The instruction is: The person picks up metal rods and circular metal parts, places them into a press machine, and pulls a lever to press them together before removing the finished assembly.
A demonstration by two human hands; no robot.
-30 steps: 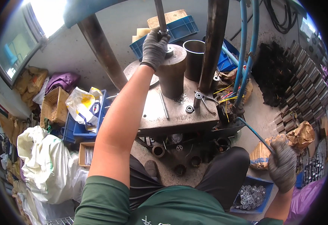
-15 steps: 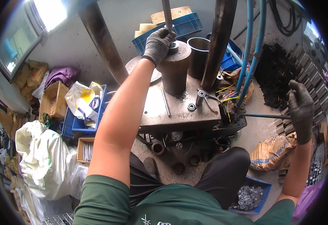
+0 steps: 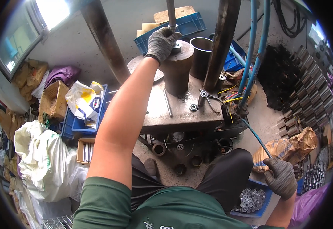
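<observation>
My left hand (image 3: 161, 45), in a grey knit glove, reaches to the top of a thick steel cylinder (image 3: 177, 70). Its fingers close just under a vertical steel rod (image 3: 171, 13) with a pale collar; what they hold is hidden behind the glove. A dark ring (image 3: 176, 48) lies on the cylinder's top beside my fingertips. At lower right my gloved right hand (image 3: 280, 177) is closed at the end of a thin blue-green lever (image 3: 256, 134), which slants down from the machine. On the steel table (image 3: 181, 116) are a bearing (image 3: 193, 108), a short post (image 3: 202, 97) and a thin rod (image 3: 167, 101).
Two thick columns (image 3: 107, 42) and blue hoses (image 3: 254, 53) flank the cylinder. A blue bin (image 3: 265, 208) of metal rings sits by my right knee, near a brown paper sack (image 3: 288, 147). White sacks (image 3: 40, 162) and a blue crate (image 3: 84, 126) stand at left.
My right hand has come down and inward, from open beside the lever to closed on its end. The lever has swung from nearly level to sloping down. My left hand stays at the cylinder top.
</observation>
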